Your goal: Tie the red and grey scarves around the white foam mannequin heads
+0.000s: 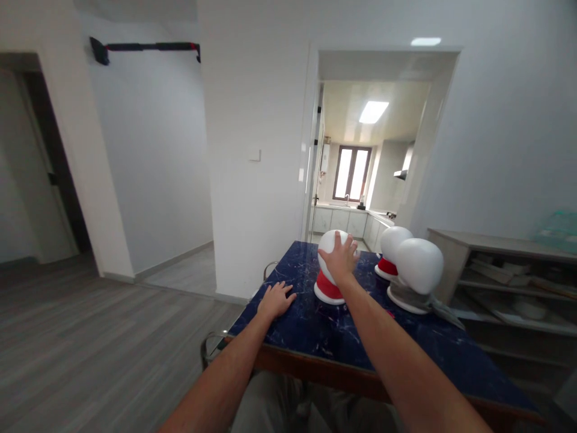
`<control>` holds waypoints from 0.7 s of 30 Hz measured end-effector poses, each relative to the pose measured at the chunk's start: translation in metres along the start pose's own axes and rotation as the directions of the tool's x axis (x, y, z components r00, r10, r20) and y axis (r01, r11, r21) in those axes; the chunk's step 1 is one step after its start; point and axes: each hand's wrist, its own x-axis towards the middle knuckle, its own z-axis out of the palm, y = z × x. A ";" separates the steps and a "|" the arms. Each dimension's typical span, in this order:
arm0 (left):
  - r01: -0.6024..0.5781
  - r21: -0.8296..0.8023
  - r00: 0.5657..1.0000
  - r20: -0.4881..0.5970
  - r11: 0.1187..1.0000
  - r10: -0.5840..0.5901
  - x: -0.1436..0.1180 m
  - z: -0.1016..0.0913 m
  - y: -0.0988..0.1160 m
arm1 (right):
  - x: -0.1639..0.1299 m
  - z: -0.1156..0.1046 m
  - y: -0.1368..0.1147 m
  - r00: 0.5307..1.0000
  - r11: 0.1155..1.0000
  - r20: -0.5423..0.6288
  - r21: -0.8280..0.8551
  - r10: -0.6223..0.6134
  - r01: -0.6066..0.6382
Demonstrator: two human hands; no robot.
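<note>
A white head-shaped form (329,273) with a red band around its lower part and a white base stands upright on the dark blue marbled table (311,337). My right hand (343,255) grips its upper right side, fingers spread and curved over the round surface. To its left, my left hand (276,300) lies flat on the tabletop with fingers apart, holding nothing. Further right stand a second white head form (395,242) with a red band and a nearer third white head form (419,266). Grey cloth (408,293) surrounds the third one's lower part and trails to the right.
A small red item (390,313) lies on the table, too small to name. Metal chair frames (211,349) show by the table's left edge. Beyond the right side stands an open shelf unit (509,243) with things on it. A doorway (314,150) ahead leads into a kitchen.
</note>
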 end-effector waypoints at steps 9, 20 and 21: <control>0.010 -0.005 1.000 0.007 1.000 -0.010 -0.002 -0.007 0.004 | -0.008 -0.011 0.017 0.998 0.993 -0.005 0.107 -0.057 0.057; -0.060 -0.025 0.997 -0.051 0.998 0.058 0.006 -0.002 0.017 | -0.060 0.031 0.178 0.961 0.888 0.268 0.420 0.075 -0.187; -0.075 -0.062 0.995 -0.064 0.995 0.071 0.009 0.000 0.027 | -0.062 0.035 0.182 0.958 0.887 0.278 0.423 0.065 -0.183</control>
